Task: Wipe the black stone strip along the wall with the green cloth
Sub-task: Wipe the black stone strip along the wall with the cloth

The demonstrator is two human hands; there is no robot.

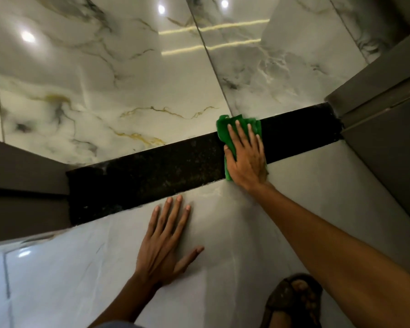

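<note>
Along the foot of the marble wall (104,74) runs the black stone strip (152,176), a dark band between the glossy wall tiles above and the pale floor tile (223,233) below, stopping at dark panels at both ends. On its right-hand part lies the green cloth (225,130), pressed flat under the right hand (246,157), whose fingers are spread open over it, not curled round it. The cloth spans the strip's width and pokes out past the fingertips and the thumb. The left hand (162,245) is also open, palm down on the floor tile just below the strip, holding nothing and likely taking weight. A sandalled foot (296,301) shows at the bottom edge.

Since the cloth is only pinned, not gripped, a quick sideways stroke could let it bunch or slip out, leaving bare fingers rubbing stone. The left stretch looks speckled and could be missed. The bracing palm might skid on the shiny tile.
</note>
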